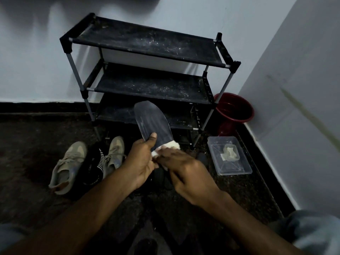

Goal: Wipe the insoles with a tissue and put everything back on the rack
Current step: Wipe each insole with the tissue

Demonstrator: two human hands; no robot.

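Blurred right hand grips half-hidden tissue; left hand hides insole heel.

We find rack against the back wall | shoes on floor, front-left | box front-right | bucket right of rack, behind box.

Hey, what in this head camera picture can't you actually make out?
Head view only:
Heel of the insole: covered by the left hand and tissue.
Grip of the right hand on the tissue: motion blur.
The dark items on the floor beneath the hands: too dim, partly covered.
Contents of the clear box: too small and dim.
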